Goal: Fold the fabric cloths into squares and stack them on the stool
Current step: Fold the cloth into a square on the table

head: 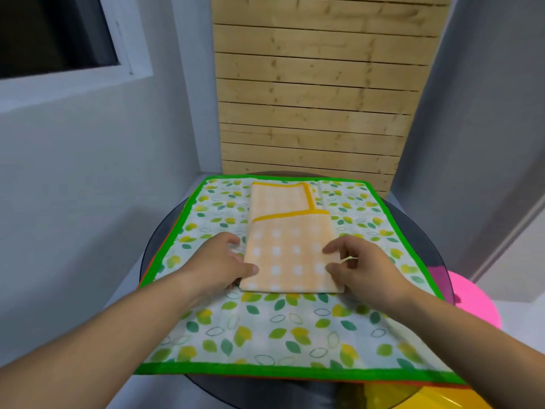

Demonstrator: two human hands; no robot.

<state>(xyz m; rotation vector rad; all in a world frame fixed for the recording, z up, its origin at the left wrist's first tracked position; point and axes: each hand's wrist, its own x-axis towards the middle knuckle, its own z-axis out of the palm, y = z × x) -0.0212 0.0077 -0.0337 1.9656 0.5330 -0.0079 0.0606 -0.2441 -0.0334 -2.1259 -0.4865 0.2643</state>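
Looked like corner of home room. Pale grey painted walls [73, 172]; white-framed window [56, 33] in left wall. Light pine slatted wood panel [318, 98] stood against far wall. Small round dark glass tabletop [413, 228] carried green-bordered leaf-print fabric cloth [295, 326]. Round pink plastic stool [472, 302] sat just beside tabletop, at right.

The folded cloth [290, 255] is pale orange with white squares and a darker yellow border. The big cloth [295, 326] under it is white with green and yellow leaves and a bright green border; the thin red edge [151, 262] beside it is perhaps another cloth. The stool [472, 305] is pink.
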